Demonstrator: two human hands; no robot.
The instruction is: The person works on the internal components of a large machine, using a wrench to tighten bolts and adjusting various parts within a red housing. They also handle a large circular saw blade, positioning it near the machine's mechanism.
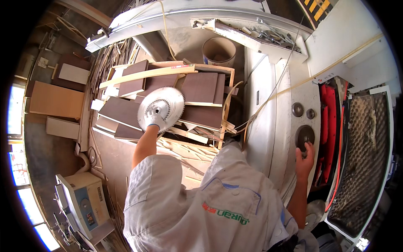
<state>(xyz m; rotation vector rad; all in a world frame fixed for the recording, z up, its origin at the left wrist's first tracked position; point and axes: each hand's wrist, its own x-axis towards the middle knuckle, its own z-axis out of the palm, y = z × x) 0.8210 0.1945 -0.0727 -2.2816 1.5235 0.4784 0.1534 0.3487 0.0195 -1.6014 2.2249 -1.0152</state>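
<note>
the left hand (154,122), in a white glove, is clamped on the lower edge of a circular saw blade (161,108), a toothed silver disc with a round centre hole. the blade is held up flat toward the camera, over a wooden crate (226,105) piled with dark brown board offcuts (200,87) and pale wooden strips. a long pale strip with a small red label (183,66) at its end lies across the top of the pile.

the bare right hand (304,161) rests its fingers, curled, on the lower rim of a large dark round flange (304,135) set in the white machine body (268,122); whether it grips the flange or only touches it, i cannot tell. two smaller round knobs (297,109) sit above the flange.

to the right of the flange stands a red panel (331,126), with a small white label with red marks (325,78) just above it. a yellow-and-black striped sign (317,8) shows at the top edge. a round cardboard tub (219,51) stands beyond the crate. lower left sits a white control box with a blue front panel (82,201).
</note>
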